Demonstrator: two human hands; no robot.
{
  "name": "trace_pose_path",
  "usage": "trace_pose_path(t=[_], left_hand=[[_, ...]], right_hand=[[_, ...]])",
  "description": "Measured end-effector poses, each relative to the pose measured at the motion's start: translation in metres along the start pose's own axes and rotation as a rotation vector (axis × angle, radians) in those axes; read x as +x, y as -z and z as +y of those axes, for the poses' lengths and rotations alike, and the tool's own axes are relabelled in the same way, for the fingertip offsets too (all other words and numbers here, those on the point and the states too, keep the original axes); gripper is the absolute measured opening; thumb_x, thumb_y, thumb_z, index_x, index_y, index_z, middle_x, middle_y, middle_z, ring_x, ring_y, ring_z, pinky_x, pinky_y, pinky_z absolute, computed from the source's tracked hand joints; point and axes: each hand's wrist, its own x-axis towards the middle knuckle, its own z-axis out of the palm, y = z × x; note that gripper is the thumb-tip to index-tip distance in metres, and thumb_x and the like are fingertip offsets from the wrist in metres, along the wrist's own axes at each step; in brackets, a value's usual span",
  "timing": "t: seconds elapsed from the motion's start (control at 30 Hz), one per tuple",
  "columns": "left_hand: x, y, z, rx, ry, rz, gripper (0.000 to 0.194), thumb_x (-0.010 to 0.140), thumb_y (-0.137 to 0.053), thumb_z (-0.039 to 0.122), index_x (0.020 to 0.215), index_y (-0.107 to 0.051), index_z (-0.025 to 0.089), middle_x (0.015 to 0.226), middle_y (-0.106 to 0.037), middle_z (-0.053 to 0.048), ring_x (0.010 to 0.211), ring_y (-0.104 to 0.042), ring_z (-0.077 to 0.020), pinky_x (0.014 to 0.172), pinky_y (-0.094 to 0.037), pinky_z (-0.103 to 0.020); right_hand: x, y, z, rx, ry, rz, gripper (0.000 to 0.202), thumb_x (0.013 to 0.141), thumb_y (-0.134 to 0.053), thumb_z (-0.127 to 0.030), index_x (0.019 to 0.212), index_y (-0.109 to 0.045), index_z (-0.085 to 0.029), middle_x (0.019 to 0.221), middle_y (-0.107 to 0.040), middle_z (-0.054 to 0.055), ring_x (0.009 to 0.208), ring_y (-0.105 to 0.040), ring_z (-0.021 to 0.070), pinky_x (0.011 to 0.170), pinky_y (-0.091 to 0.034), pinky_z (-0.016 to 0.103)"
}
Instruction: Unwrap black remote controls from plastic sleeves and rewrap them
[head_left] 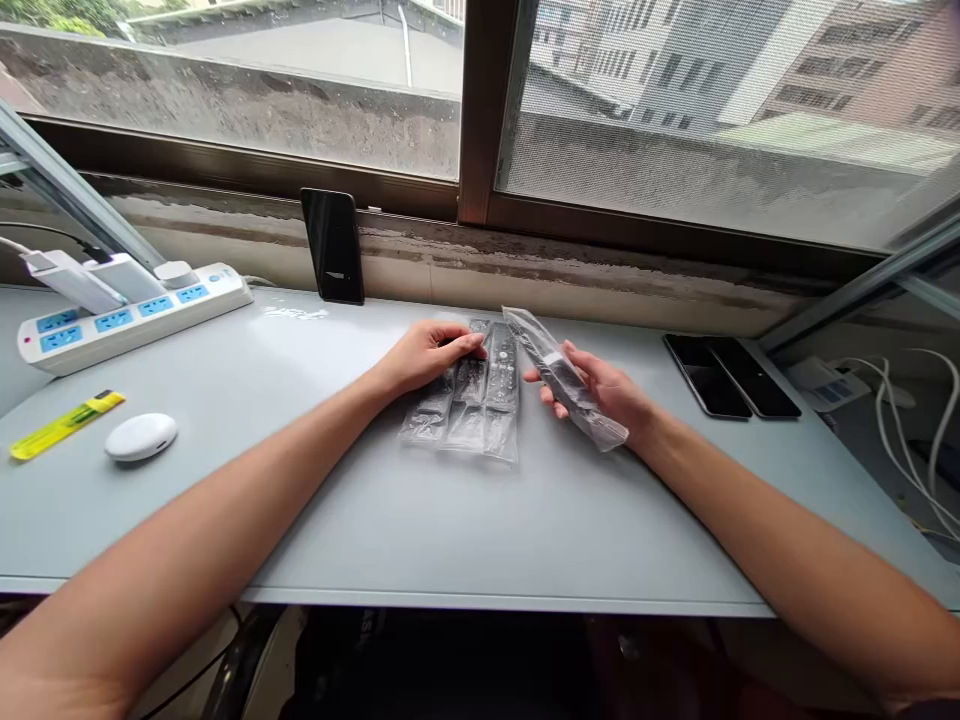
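Clear plastic (609,434) sleeves the dark remote (556,366) that we log tilted near frame centre, held between the thumb and fingers of the right hand (611,390). Just left of it, bagged remotes (501,372) lie side by side on the grey desk (600,540). The left hand (429,355) touches their upper part, fingers curled; we cannot tell whether they grip. We also note a black phone (332,245) standing upright at upper left of centre, and two phones (709,375) flat at right.

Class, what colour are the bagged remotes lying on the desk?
The bagged remotes look black, seen best in the head view.
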Motion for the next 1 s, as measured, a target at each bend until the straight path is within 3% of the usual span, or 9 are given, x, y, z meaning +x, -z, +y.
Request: trace_pose_path(t=[0.1, 0.27, 0.43, 0.57, 0.8, 0.9, 1.0], left_hand=[[-0.0001, -0.0001, 0.0007, -0.012, 0.004, 0.001, 0.060, 0.101, -0.070, 0.077, 0.096, -0.090, 0.020, 0.100, -0.088, -0.009, 0.103, -0.079, -0.0269, 0.102, -0.058, -0.036], [-0.0004, -0.0002, 0.0001, -0.026, 0.012, 0.008, 0.061, 0.102, -0.069, 0.078, 0.095, -0.089, 0.021, 0.103, -0.088, -0.009, 0.104, -0.078, -0.0265, 0.102, -0.057, -0.036], [-0.0011, -0.0014, 0.0027, -0.110, 0.026, 0.025, 0.070, 0.103, -0.063, 0.084, 0.094, -0.089, 0.019, 0.105, -0.089, -0.012, 0.104, -0.079, -0.0273, 0.105, -0.058, -0.038], [-0.0014, -0.0020, 0.0070, -0.126, 0.036, 0.031, 0.076, 0.106, -0.054, 0.085, 0.092, -0.089, 0.019, 0.101, -0.088, -0.012, 0.101, -0.079, -0.0272, 0.104, -0.058, -0.039], [-0.0013, -0.0016, 0.0094, -0.114, 0.050, 0.030, 0.078, 0.108, -0.050, 0.084, 0.092, -0.089, 0.019, 0.101, -0.089, -0.012, 0.102, -0.079, -0.0284, 0.104, -0.058, -0.040], [-0.0012, -0.0022, 0.0092, -0.128, 0.046, 0.024, 0.078, 0.108, -0.050, 0.084, 0.092, -0.089, 0.019, 0.102, -0.089, -0.012, 0.102, -0.079, -0.0283, 0.105, -0.058, -0.040], [-0.0010, -0.0024, 0.0088, -0.133, 0.040, 0.027, 0.079, 0.107, -0.050, 0.086, 0.092, -0.089, 0.019, 0.103, -0.089, -0.012, 0.104, -0.079, -0.0288, 0.106, -0.057, -0.040]], right_hand=[[-0.0008, -0.0022, -0.0007, 0.054, 0.031, -0.027, 0.034, 0.113, -0.065, -0.048, 0.130, -0.075, -0.021, 0.122, -0.088, 0.014, 0.080, -0.078, 0.0209, 0.065, -0.068, 0.030], [-0.0016, -0.0021, 0.0004, 0.112, 0.025, -0.021, 0.035, 0.101, -0.082, -0.040, 0.132, -0.075, -0.025, 0.121, -0.086, 0.009, 0.089, -0.079, 0.0213, 0.073, -0.069, 0.031], [-0.0012, 0.0023, 0.0029, 0.041, 0.041, -0.033, 0.037, 0.089, -0.095, -0.045, 0.113, -0.078, -0.023, 0.103, -0.078, 0.006, 0.082, -0.071, 0.0192, 0.074, -0.064, 0.030], [-0.0012, 0.0049, 0.0051, 0.002, 0.043, -0.089, 0.048, 0.086, -0.098, -0.049, 0.119, -0.078, -0.021, 0.091, -0.070, 0.002, 0.073, -0.065, 0.0164, 0.066, -0.058, 0.028], [0.0005, 0.0016, 0.0038, 0.059, -0.016, -0.057, 0.041, 0.095, -0.091, -0.052, 0.121, -0.077, -0.023, 0.118, -0.083, 0.010, 0.085, -0.081, 0.0226, 0.069, -0.071, 0.033], [0.0003, 0.0027, 0.0022, 0.057, -0.012, -0.074, 0.042, 0.100, -0.085, -0.043, 0.136, -0.077, -0.022, 0.125, -0.085, 0.011, 0.092, -0.085, 0.0244, 0.075, -0.074, 0.034], [-0.0023, 0.0022, 0.0015, 0.002, -0.006, -0.075, 0.045, 0.104, -0.082, -0.039, 0.146, -0.075, -0.024, 0.123, -0.087, 0.012, 0.091, -0.085, 0.0243, 0.070, -0.072, 0.033]])
